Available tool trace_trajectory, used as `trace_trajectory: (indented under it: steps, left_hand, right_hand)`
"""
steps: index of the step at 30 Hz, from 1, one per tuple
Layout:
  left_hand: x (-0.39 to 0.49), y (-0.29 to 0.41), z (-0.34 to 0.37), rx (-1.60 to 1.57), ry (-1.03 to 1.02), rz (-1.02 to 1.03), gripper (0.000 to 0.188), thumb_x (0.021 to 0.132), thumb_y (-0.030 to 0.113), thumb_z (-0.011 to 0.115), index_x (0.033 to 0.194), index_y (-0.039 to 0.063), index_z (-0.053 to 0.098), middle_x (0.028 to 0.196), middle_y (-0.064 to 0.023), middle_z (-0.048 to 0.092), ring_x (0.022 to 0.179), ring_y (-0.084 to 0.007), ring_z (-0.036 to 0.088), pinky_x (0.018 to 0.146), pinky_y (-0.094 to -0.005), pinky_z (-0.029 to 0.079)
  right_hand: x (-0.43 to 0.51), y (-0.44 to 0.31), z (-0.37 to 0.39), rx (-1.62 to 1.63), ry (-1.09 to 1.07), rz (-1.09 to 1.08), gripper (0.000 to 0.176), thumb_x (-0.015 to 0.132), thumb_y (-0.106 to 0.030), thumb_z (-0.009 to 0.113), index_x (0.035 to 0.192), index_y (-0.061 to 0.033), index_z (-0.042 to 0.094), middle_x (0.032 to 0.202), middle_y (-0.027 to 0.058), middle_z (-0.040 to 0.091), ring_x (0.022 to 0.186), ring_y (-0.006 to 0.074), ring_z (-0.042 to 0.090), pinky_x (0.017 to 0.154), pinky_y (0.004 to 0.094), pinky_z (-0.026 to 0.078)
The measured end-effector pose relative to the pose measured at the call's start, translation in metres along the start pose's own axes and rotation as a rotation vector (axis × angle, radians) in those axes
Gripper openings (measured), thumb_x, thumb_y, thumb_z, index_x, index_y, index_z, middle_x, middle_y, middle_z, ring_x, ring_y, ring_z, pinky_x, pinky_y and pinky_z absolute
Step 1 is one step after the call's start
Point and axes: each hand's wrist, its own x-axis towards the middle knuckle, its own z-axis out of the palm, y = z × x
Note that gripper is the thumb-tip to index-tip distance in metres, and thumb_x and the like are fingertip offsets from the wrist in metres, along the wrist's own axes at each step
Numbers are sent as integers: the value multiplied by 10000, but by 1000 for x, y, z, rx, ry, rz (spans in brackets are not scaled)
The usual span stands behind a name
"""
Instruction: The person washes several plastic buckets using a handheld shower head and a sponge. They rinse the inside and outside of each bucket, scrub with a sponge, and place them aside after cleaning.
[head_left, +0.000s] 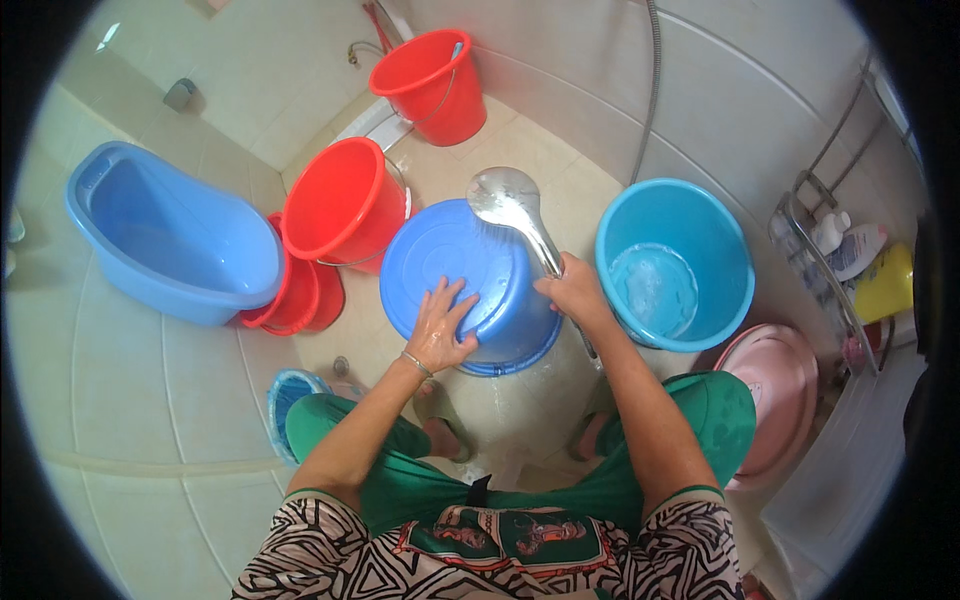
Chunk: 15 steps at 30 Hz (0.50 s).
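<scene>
A blue plastic basin (442, 247) lies upside down on the tiled floor in front of me, its rim against the floor. My left hand (442, 326) rests on the near edge of its wet base, fingers spread and gripping nothing. Wrapped around the handle of a chrome hand shower (510, 196) is my right hand (576, 292). The shower head hangs over the basin's right side, and fine water streams fall from it onto the base. Beside my right hand stands a turquoise bucket (675, 196) with some foamy water at the bottom.
Two red buckets (330, 202) (450, 112) stand farther back. At left, a light blue baby bathtub (172, 240) leans above smaller red containers (304, 296). A pink basin (780, 405) is by my right knee, a wire rack (832, 292) with bottles on the right wall. A floor drain (341, 366) lies left.
</scene>
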Motion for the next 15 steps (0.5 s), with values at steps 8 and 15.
trace_trajectory:
  steps: [8,15]
  left_hand:
    - [40,24,7,7,31,117,615,671,143,648,1266,38,533,1287,-221,522,1187,-411,507,989,-440,441]
    - [121,48,31,-50,147,-350,612,668,140,672,1228,-46,510,1223,-263,506,1094,-414,518,931,-451,453]
  right_hand:
    - [11,7,6,13,30,-39,317,639,-228,696,842,3,621,776,198,660,745,330,659,697,396,508]
    - [21,11,9,-51,55,-33,351,621,-248,746,826,5,614,805,222,656,769,366,652,705,421,504]
